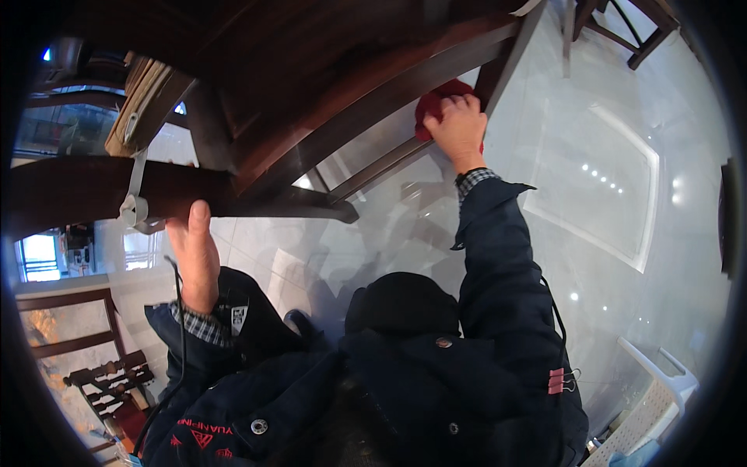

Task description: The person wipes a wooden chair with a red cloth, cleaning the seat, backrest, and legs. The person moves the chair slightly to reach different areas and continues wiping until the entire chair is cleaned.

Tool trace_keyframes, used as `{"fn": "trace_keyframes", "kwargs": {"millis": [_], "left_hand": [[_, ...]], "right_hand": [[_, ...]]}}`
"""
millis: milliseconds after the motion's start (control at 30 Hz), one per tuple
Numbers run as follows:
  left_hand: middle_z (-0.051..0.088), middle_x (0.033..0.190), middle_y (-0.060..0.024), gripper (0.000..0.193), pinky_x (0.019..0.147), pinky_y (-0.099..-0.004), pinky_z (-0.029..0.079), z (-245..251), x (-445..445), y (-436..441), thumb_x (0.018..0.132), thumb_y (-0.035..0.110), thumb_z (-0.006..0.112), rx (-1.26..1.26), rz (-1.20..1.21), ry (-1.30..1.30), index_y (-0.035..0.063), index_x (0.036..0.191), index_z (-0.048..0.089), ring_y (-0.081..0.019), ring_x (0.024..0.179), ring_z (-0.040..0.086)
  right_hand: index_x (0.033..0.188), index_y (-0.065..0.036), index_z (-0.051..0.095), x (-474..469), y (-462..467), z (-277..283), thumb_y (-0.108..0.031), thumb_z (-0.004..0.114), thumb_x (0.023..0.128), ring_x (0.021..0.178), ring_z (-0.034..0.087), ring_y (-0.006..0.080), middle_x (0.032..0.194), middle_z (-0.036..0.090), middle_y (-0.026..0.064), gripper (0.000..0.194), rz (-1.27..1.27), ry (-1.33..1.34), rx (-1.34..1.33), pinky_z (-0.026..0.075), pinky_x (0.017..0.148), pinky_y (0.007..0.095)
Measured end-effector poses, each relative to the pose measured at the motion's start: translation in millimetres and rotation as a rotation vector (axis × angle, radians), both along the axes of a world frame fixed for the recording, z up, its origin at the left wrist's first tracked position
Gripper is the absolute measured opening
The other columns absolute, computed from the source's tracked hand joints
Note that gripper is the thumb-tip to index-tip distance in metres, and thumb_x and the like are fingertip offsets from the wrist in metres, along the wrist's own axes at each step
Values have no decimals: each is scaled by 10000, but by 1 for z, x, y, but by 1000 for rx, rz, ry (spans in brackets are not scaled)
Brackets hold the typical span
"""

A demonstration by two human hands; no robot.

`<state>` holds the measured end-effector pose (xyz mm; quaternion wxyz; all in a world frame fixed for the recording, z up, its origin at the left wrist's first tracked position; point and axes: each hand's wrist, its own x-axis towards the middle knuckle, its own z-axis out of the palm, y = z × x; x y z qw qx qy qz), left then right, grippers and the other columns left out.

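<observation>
A dark wooden chair (pixel 350 117), tilted over, spans the upper left of the view. My right hand (pixel 461 128) presses a red cloth (pixel 430 111) against a rail near the chair's right leg. The cloth bunches under my fingers and wraps partly round the wood. On the left, my left hand (pixel 195 251) grips the dark curved post (pixel 87 184) from below, thumb upright on the near side; its other fingers are mostly hidden behind the wood. Beside that thumb hangs a knotted pale strap (pixel 134 210), running up to a tan cushion (pixel 137 105).
A white plastic basket (pixel 659 385) stands at the lower right. Another dark wooden chair (pixel 636 35) is at the upper right. Dark wooden furniture with spindles (pixel 114 379) lies at the lower left. The glossy tiled floor (pixel 595 175) reflects lights.
</observation>
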<state>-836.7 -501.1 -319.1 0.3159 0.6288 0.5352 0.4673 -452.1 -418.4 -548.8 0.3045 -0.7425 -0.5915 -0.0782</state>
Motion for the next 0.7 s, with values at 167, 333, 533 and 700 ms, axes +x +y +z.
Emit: {"fn": "trace_keyframes", "kwargs": {"millis": [167, 333, 533, 700], "left_hand": [[462, 1365, -108, 966, 1076, -366, 386, -5, 19, 16, 859, 658, 632, 181, -142, 145, 25, 1503, 289, -202, 1227, 471], [492, 1303, -111, 853, 1033, -335, 379, 2, 21, 18, 908, 649, 557, 212, -165, 273, 5, 1444, 396, -202, 1131, 500], [520, 1304, -114, 763, 1068, -337, 332, -4, 22, 20, 950, 625, 493, 271, -162, 253, -19, 1360, 489, -210, 1206, 474], [491, 1362, -106, 908, 1053, -319, 404, -23, 21, 30, 909, 748, 447, 246, -196, 135, -23, 1389, 435, -196, 1228, 503]], "right_hand": [[857, -35, 683, -73, -28, 12, -389, 677, 757, 1045, 529, 369, 956, 653, 129, 367, 90, 197, 5, 497, 886, 446], [984, -91, 664, -187, -75, -1, -251, 752, 669, 1086, 515, 360, 1108, 627, 100, 364, 585, 376, 129, 532, 852, 415], [1058, -78, 683, -119, -62, 21, -242, 768, 687, 1041, 518, 347, 1137, 629, 97, 414, 755, -57, -284, 537, 826, 412], [958, -61, 706, -100, -46, 44, -310, 705, 782, 996, 564, 351, 1071, 670, 113, 306, 523, 261, 23, 498, 835, 459]]}}
